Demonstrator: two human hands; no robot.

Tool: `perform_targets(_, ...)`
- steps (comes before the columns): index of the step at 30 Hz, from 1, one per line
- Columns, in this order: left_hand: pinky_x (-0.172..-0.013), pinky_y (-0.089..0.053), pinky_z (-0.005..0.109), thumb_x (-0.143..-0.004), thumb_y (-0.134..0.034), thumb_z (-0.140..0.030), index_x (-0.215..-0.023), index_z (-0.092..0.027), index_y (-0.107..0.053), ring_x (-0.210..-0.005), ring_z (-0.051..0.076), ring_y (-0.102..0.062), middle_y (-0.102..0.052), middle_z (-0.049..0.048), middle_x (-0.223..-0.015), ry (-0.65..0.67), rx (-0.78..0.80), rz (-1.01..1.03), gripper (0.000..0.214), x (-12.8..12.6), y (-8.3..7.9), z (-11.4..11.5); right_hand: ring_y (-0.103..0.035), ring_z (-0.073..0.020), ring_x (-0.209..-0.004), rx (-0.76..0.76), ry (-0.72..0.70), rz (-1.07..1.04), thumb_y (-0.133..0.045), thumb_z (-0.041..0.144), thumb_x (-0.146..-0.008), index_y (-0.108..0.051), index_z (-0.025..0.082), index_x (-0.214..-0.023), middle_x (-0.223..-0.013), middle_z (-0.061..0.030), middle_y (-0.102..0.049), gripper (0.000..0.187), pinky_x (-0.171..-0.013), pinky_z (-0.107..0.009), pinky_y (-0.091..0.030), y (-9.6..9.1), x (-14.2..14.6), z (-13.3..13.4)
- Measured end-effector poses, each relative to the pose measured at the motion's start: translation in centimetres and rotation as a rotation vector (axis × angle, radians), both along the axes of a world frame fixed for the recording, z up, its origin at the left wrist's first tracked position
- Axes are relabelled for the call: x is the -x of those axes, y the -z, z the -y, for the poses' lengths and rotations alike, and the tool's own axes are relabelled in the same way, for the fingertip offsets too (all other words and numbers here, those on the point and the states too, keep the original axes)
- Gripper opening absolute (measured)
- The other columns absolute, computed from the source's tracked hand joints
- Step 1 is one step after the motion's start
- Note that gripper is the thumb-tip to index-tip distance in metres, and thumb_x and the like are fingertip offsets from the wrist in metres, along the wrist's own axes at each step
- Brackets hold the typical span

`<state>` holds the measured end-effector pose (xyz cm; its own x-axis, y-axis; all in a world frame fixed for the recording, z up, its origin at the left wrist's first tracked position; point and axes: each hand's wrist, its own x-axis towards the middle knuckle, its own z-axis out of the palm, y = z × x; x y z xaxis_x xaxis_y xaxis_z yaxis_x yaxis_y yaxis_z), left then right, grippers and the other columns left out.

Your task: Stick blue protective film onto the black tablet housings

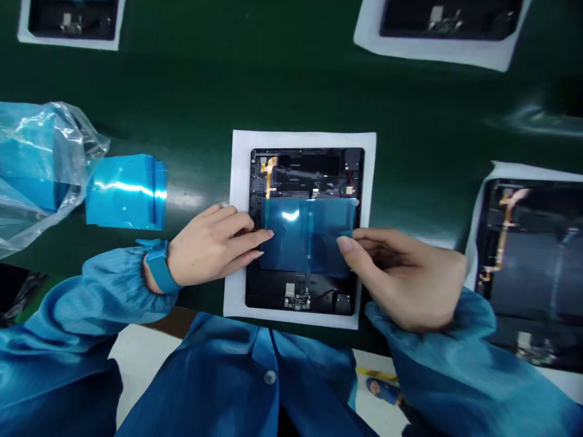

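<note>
Fingertips of both hands pinch one blue film sheet (307, 235) by its two side edges. My left hand (212, 246) closes thumb and fingers on the edge at 9 o'clock, and my right hand (401, 276) does the same on the edge at 3 o'clock. The sheet lies flat over the middle of an opened tablet shell (304, 229), and I cannot tell if it touches the shell already or is just above it.

I judge that the step in hand is the placing of this film on the inner part of the shell. The next move calls, I think, for keeping the film square to the shell's side walls and lowering it evenly, because a tilted edge may catch the orange flex cable (269, 176) at 11 o'clock of the film.

The shell rests on a white sheet (237, 182), which lies on the green belt (191, 91). At 9 o'clock, well apart, is a stack of blue films (126, 191), and beside it a clear plastic bag (40, 170). Another shell (531, 261) lies at 3 o'clock. On my left wrist sits a blue wrist strap (159, 267).

Of brands, labels or writing, I can read none; small parts are too blurred.
</note>
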<state>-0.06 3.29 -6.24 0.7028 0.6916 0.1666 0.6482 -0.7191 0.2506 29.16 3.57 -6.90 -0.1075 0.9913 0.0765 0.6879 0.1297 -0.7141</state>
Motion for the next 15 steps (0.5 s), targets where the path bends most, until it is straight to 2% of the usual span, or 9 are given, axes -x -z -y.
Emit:
perform_targets(6,-0.068,-0.037,0.035,-0.100,-0.055,-0.024,-0.114,-0.019,-0.072,-0.083,0.021,-0.054,-0.063,0.0063,-0.092,0.063,-0.135,-0.140,0.023,-2.1,-0.8,-1.2,-0.062,-0.0116,-0.049,-0.006,-0.043,0.050,-0.072,0.034,-0.087,-0.071,0.019,-0.074,-0.058,0.0018,-0.067,0.020,-0.051,-0.025,-0.050,-0.2,0.0,-0.2)
perform_targets(10,-0.073,-0.036,0.037,-0.098,-0.052,-0.018,-0.131,-0.021,-0.065,-0.089,0.024,-0.057,-0.064,0.0087,-0.102,0.117,-0.083,-0.256,0.035,-4.4,-1.2,-1.9,-0.061,-0.0106,-0.047,-0.027,-0.042,0.091,-0.074,0.036,-0.084,-0.070,0.018,-0.072,-0.057,0.0016,-0.067,0.023,-0.050,-0.024,-0.049,-0.4,0.3,0.1)
perform_targets(15,-0.077,-0.034,0.037,-0.102,-0.042,-0.015,-0.145,-0.028,-0.054,-0.098,0.025,-0.059,-0.064,0.0099,-0.113,0.139,0.017,-0.380,0.047,-7.1,-1.7,-2.4,-0.060,-0.0121,-0.048,-0.016,0.028,0.152,-0.070,0.041,-0.087,-0.068,0.020,-0.071,-0.057,0.0017,-0.066,0.026,-0.053,-0.026,-0.050,-0.8,-0.3,0.1)
